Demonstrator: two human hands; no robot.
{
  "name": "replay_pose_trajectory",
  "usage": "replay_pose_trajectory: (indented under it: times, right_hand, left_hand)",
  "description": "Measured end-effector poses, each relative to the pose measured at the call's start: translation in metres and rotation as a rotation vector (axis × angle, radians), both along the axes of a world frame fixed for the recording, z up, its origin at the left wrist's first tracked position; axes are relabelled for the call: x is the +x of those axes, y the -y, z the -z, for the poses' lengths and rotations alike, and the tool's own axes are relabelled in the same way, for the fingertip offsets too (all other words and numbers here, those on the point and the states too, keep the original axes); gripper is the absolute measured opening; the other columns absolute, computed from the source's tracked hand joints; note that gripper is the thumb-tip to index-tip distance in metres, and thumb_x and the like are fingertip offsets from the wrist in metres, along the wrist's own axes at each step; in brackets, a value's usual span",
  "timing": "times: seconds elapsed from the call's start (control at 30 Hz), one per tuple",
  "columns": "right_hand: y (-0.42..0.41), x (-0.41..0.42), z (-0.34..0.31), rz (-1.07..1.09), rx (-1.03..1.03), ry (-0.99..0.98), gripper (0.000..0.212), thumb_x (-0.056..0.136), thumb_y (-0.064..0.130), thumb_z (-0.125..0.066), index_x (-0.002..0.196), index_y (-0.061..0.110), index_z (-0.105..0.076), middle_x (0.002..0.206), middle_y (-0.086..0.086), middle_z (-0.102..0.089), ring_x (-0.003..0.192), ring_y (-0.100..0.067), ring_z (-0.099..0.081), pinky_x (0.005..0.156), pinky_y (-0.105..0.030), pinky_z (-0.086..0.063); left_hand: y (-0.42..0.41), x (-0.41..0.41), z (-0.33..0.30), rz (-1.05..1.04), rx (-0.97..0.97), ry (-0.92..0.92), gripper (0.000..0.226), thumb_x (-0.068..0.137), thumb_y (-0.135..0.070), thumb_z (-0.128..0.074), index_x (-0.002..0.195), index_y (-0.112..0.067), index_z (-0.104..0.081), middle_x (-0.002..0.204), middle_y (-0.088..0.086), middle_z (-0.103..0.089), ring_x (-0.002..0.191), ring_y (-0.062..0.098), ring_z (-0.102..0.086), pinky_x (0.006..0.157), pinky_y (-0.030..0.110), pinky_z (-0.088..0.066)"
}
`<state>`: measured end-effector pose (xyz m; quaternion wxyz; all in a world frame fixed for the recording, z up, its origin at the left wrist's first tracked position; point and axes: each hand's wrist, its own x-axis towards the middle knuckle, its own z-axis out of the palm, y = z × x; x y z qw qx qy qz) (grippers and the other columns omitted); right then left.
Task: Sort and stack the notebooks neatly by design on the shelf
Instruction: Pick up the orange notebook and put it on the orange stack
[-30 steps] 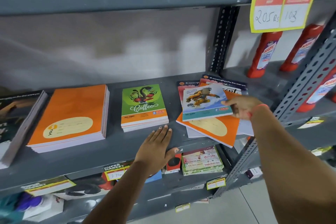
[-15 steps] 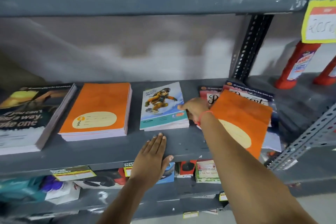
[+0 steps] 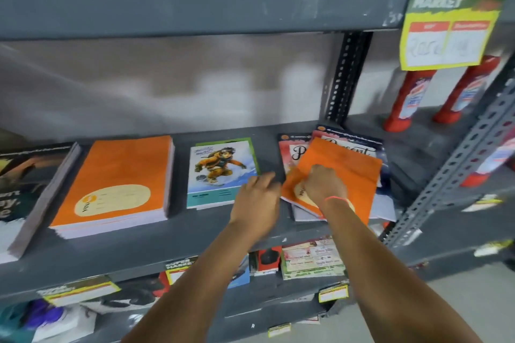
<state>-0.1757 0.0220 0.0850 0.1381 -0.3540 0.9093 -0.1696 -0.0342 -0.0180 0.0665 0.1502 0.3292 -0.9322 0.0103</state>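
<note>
Snowboarder notebook [image 3: 221, 172] now parked on the coffee stack mid-shelf. Your right hand [image 3: 324, 185] has moved on to the loose orange notebook [image 3: 348, 172], grip pinching its corner; left hand [image 3: 257, 200] loosely curled, empty. Imo it belongs w/ the orange stack [image 3: 117, 184].

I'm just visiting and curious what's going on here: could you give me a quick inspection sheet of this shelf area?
Surface: grey metal shelf, scuffed.
Job's things: tidy orange stack; snowboarder notebook atop a green-edged one; mixed pile at right, loose orange notebook on top.
Clutter: red bottles on the neighbouring shelf; price tag.
Grippers: right hand on the loose orange notebook, grip unclear; left hand beside it, holding nothing.
Cables: nothing seen.
Surroundings: stocked shelves above and below.
</note>
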Motion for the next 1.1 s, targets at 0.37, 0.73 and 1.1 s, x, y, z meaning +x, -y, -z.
replay_pose_trajectory:
  times: [0.37,0.73,1.1]
  right_hand:
    - [-0.087,-0.059,0.029,0.205,0.107,0.136,0.039,0.086,0.017,-0.044,0.122,0.002,-0.048,0.121,-0.018,-0.057,0.112,-0.033,-0.055,0.087,-0.037,-0.043]
    - [-0.096,-0.066,-0.001,0.360,-0.401,0.812,0.032,0.078,-0.004,-0.060,0.050,0.007,-0.047,0.029,0.000,-0.039,0.023,-0.006,-0.028,0.028,-0.013,-0.018]
    - [0.009,0.059,-0.061,-0.126,-0.468,0.684,0.042,0.073,-0.007,-0.065,0.045,0.012,-0.039,0.033,0.000,-0.040,0.032,-0.010,-0.035,0.024,-0.013,-0.021]
  left_hand:
    - [0.014,-0.080,-0.009,-0.243,0.236,0.321,0.035,0.090,-0.030,-0.049,0.115,-0.007,-0.057,0.122,0.014,-0.061,0.115,0.032,-0.053,0.091,0.037,-0.044]
    - [0.014,-0.076,-0.036,-0.286,0.512,-0.184,0.017,0.079,-0.010,-0.054,0.091,-0.002,-0.063,0.103,0.018,-0.067,0.098,0.035,-0.061,0.070,0.036,-0.046]
    - [0.051,0.101,-0.067,-0.639,0.602,-0.712,0.022,0.076,-0.007,-0.063,0.064,-0.015,-0.046,0.092,0.017,-0.064,0.095,0.032,-0.061,0.069,0.026,-0.033]
